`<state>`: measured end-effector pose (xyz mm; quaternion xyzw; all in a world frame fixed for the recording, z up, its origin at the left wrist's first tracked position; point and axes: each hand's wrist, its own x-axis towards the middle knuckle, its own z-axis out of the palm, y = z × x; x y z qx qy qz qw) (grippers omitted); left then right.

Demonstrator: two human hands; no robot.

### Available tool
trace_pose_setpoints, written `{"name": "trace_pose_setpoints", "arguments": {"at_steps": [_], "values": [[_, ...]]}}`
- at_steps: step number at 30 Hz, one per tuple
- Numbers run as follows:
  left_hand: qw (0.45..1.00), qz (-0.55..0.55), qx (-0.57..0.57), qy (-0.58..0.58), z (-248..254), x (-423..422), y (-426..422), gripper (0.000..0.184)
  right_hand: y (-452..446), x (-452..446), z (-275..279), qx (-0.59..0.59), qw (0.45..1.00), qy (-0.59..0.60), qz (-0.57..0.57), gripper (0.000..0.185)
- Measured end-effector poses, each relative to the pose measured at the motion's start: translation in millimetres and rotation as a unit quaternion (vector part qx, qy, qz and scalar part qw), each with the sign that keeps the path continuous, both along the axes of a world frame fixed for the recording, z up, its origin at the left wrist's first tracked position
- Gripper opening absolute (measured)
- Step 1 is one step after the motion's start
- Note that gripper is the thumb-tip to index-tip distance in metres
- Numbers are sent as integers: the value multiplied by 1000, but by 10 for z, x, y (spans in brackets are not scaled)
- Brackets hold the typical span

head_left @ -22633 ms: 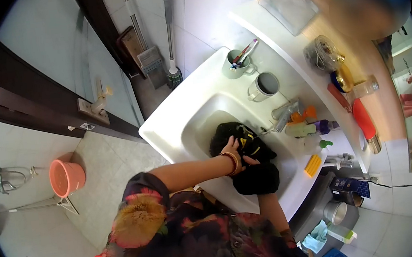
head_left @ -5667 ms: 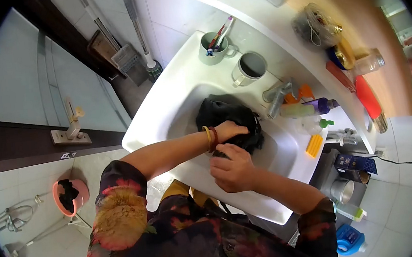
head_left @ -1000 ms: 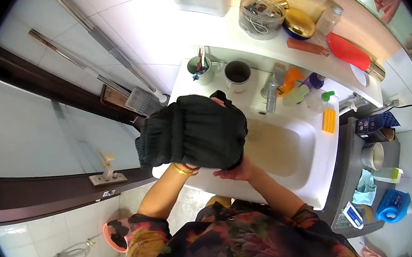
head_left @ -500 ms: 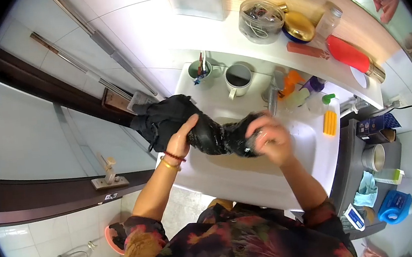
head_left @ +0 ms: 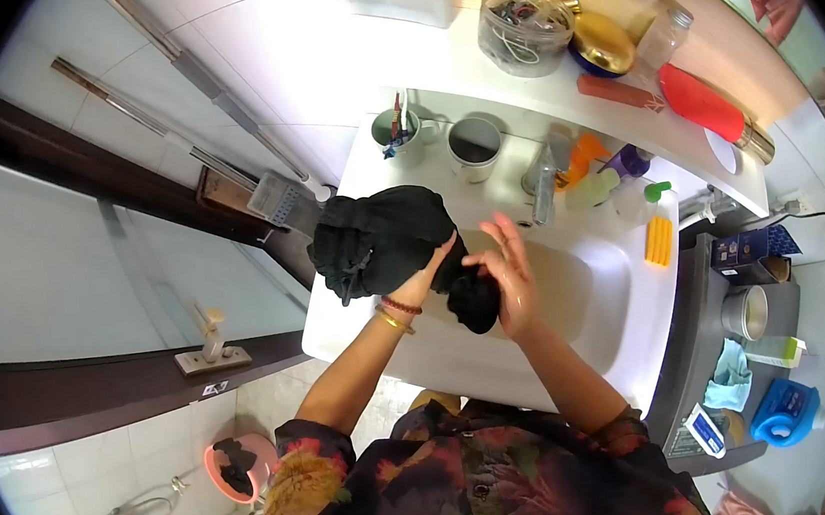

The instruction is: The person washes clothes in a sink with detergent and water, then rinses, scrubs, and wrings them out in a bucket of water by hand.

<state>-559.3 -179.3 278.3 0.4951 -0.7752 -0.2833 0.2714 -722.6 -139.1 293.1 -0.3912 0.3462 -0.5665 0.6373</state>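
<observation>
A bunched black garment [head_left: 386, 240] is held over the white sink [head_left: 629, 305]; its exact kind cannot be made out. My left hand [head_left: 426, 274] grips it from below, with the fingers mostly hidden under the cloth. From that grip a twisted end [head_left: 474, 301] hangs to the right. My right hand [head_left: 514, 282] is beside this end, its palm side against the cloth and its wet-looking fingers stretched and apart. Just behind my right hand is the metal faucet [head_left: 544, 188].
Two mugs, a white mug [head_left: 474, 148] and a toothbrush mug [head_left: 398, 138], stand on the sink's back ledge. Bottles and a yellow ridged soap bar [head_left: 659, 241] lie to the right. A loaded shelf [head_left: 536, 94] overhangs the back. A pink bucket [head_left: 265, 459] sits at lower left.
The garment, stretched and twisted between both hands earlier, is now bunched closer together. My left hand has moved right; my right hand has shifted left and its fingers have spread.
</observation>
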Motion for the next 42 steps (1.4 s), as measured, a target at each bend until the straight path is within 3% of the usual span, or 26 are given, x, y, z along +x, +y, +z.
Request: {"name": "trace_pose_setpoints", "arguments": {"at_steps": [1,2,3,6,7,9,10,11,13,15,16,19,23,25,27,29,31,33,34,35,37,38,39,40,41,42], "values": [[992,34,9,125,-27,-55,22,32,-12,-26,-53,85,995,-1,-47,57],[994,43,-71,75,-86,-92,56,34,-21,-58,-126,169,981,-2,-94,60],[987,53,-151,25,-141,-119,77,37,-20,-132,-340,168,981,-1,-96,60],[969,-51,-226,88,148,-105,32,31,145,-311,-730,175,976,73,-110,56],[969,-55,-225,90,203,-85,15,31,255,-336,-552,237,961,136,-44,56],[954,-143,84,251,297,-73,5,42,346,-430,-611,298,934,198,20,56],[936,-169,135,279,381,-28,64,42,347,-532,-887,388,895,105,194,56],[932,-186,133,283,475,-9,130,41,343,-578,-948,458,813,6,360,56],[935,-224,87,260,628,13,250,41,347,-519,-1064,414,834,-42,362,52],[942,-256,14,219,711,-19,354,41,334,-397,-1201,358,869,-241,244,54],[942,-267,-17,202,733,-53,414,41,277,-438,-994,302,848,-372,228,54],[940,-282,-80,175,731,-81,531,40,213,-358,-620,258,846,-424,195,54],[941,-251,-121,195,672,-93,603,40,33,-277,-896,250,854,-447,95,52],[941,-180,-116,262,678,-49,633,40,3,-337,-794,254,876,-407,52,40],[912,-83,-49,399,718,2,654,40,11,-474,-566,115,937,-308,-114,29],[832,15,82,548,682,90,599,40,53,-546,11,52,958,-263,-105,23],[782,47,223,581,515,258,456,44,52,-562,348,-15,971,-218,-98,18],[787,67,270,551,279,395,277,39,48,-526,518,-165,978,102,-70,15],[936,-26,86,341,37,502,219,37,44,-456,745,-282,937,203,-27,18],[935,-26,86,342,52,480,197,37,102,-427,942,-288,923,254,-4,19],[981,-41,-109,158,165,364,158,40,130,-354,1072,-396,869,296,29,16],[972,-31,-100,213,281,275,150,32,139,-309,1092,-394,869,296,29,16],[972,-31,-100,212,370,225,114,32,157,-264,1112,-459,834,304,39,14],[898,27,138,418,439,179,26,30,161,-215,1116,-518,795,313,46,12],[726,84,363,578,458,126,-38,30,171,-156,1082,-558,763,323,40,13],[757,95,337,552,437,78,-71,33,169,-126,1039,-572,755,320,32,14]]}}
